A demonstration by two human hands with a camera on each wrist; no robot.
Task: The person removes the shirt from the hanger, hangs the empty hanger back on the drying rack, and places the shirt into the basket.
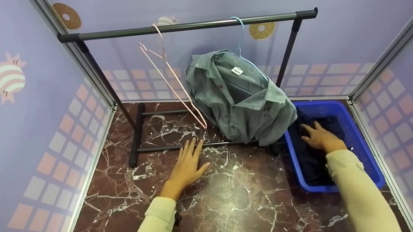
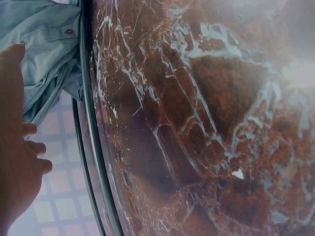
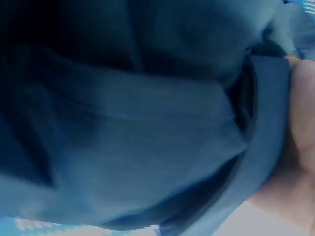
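A grey-green button shirt [image 1: 250,104] hangs on a light blue hanger [image 1: 238,34] from the rack's top bar. To its left on the same bar is a bare pink hanger [image 1: 175,81]. My left hand [image 1: 186,166] is held out below the pink hanger, its fingers extended and nothing in them. On the right, my right hand [image 1: 320,138] reaches into a blue basket [image 1: 362,147], fingers spread on a dark navy garment [image 1: 308,163]. Close up in the right wrist view, a band of the navy garment [image 3: 268,108] runs along that hand and hides part of it.
The black garment rack [image 1: 198,26] stands before the back wall, with low crossbars and feet near the floor. Brown marble-patterned floor [image 1: 237,210] lies in front. Patterned lilac panels [image 1: 18,140] close in the left, back and right sides; the basket sits near the right panel.
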